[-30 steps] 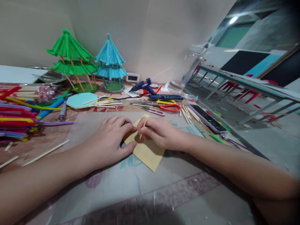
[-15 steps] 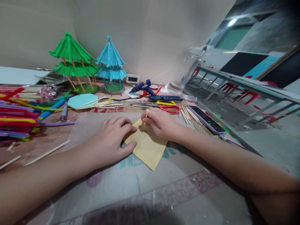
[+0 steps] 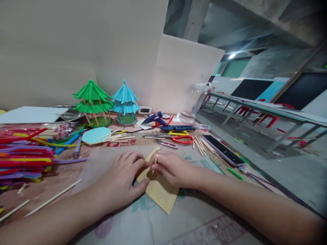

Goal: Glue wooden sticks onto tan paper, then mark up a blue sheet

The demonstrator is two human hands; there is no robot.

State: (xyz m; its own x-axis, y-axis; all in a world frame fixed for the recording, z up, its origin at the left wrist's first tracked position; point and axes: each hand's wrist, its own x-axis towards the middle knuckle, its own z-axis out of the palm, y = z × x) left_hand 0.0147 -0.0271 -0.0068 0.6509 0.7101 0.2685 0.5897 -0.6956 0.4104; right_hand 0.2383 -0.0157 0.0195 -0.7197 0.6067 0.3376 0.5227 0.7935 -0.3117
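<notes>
A square of yellow paper lies with a corner toward me on a plastic-covered board. My left hand rests at its left edge, palm down, thumb apart from the fingers, holding nothing. Over the paper's upper part, my right hand pinches a short wooden stick, kept roughly upright. The stick's lower end is close to the paper; whether it touches I cannot tell.
Behind stand a green two-tiered pavilion model and a blue one. A glue gun, scissors, loose sticks and a phone lie beyond my hands. Pipe cleaners heap at left.
The view has tilted up, so everything sits lower in the picture. My right hand, with the stick, has moved slightly left over the paper, closer to my left hand.
</notes>
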